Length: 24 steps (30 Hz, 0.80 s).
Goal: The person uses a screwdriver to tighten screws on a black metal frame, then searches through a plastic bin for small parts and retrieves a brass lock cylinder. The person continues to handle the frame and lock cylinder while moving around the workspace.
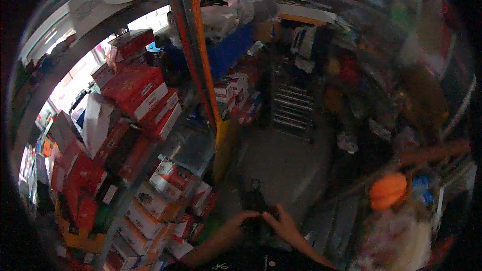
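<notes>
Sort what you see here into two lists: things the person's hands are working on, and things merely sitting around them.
In hand:
- left hand and right hand, both on a small dark object held between them; too blurred to identify

Just lying about:
- red and white boxes stacked on the shelves at left
- orange upright post
- orange round thing at right
- grey floor

One fisheye camera sits on the person's head, tilted down the aisle floor (281, 165). Stacked red boxes (140, 95) curve up its left side, cluttered shelves (401, 95) its right. Both hands, left (241, 219) and right (283, 227), lie close at the lower edge.
</notes>
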Tool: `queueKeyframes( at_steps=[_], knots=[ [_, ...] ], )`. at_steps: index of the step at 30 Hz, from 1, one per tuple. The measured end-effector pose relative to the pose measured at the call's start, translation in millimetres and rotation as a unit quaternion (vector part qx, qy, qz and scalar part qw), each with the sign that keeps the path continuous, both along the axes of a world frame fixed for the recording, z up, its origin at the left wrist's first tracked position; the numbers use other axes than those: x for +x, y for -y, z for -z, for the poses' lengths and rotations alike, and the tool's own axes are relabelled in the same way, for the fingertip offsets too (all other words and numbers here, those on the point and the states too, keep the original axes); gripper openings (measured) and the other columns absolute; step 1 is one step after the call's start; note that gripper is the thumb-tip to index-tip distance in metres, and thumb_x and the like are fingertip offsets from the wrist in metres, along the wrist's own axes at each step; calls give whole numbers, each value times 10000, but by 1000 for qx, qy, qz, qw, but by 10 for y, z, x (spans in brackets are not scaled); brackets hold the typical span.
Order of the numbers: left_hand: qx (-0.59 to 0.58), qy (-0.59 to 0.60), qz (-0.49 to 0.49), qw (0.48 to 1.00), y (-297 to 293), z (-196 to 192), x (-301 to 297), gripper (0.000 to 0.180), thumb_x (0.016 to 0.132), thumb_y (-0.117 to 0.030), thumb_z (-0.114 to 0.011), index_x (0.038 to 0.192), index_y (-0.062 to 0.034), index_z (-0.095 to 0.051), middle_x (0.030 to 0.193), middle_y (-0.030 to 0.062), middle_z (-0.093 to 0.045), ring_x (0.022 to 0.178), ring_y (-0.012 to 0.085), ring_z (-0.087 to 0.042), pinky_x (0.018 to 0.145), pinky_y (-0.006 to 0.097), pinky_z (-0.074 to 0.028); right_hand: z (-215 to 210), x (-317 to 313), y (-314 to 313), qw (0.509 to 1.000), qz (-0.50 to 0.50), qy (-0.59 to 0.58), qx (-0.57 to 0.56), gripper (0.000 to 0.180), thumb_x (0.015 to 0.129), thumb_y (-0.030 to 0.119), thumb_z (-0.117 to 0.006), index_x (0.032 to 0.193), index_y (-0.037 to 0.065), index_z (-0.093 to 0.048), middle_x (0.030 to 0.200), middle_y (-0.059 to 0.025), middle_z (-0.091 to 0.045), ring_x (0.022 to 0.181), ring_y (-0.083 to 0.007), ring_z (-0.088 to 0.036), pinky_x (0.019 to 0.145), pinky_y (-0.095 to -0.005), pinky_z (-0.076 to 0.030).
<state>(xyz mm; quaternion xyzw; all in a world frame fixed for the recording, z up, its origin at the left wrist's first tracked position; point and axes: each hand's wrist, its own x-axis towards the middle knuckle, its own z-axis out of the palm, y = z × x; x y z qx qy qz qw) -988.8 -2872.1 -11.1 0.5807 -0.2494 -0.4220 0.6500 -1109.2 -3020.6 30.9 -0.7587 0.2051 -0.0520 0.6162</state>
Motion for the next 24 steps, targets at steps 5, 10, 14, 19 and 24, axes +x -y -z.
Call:
queueKeyframes(
  at_steps=[5, 10, 14, 19, 24],
  knots=[
    [97, -215, -235, 943, 939, -819, 1208, 240, 670, -123, -628, 899, -57, -604, 900, 82, -603, 878, 236, -552, 814, 353, -423, -152, 1207, 1257, 972, 52, -28, 226, 428, 838, 317, -565, 1145, 60, -415, 978, -127, -509, 790, -215, -546, 597, -341, -468],
    [-6, -161, -216, 963, 1879, -2258, 2289, 226, 661, -164, -630, 853, -47, -608, 838, 87, -611, 780, 222, -565, 716, 330, -444, -249, 2009, 2376, 941, 203, -38, 270, 350, 848, 273, -549, 1121, 80, -445, 816, -93, -549, 598, -198, -562, 464, -333, -457],
    [-73, -77, -197, 975, 2567, -3106, 2997, 243, 661, -213, -633, 826, -38, -605, 788, 94, -617, 682, 205, -580, 619, 312, -467, -180, 2433, 3305, 937, 197, -8, 288, 436, 835, 283, -553, 1190, 71, -412, 813, -85, -550, 600, -200, -555, 464, -346, -454],
    [7, 67, -315, 947, 3293, -3633, 3752, 313, 688, -287, -634, 870, -35, -596, 803, 91, -623, 693, 199, -595, 606, 318, -481, 182, 3315, 4338, 945, 135, -89, 285, 488, 819, 266, -557, 1239, 87, -384, 865, -69, -542, 696, -191, -540, 533, -368, -465],
    [108, 203, -482, 846, 3841, -4060, 4220, 347, 711, -314, -633, 900, -27, -592, 821, 93, -622, 721, 218, -598, 633, 341, -484, 360, 4370, 5095, 978, -131, -97, 133, 498, 806, 281, -575, 1242, 109, -405, 1003, -87, -516, 935, -225, -496, 642, -393, -471]
  ],
)
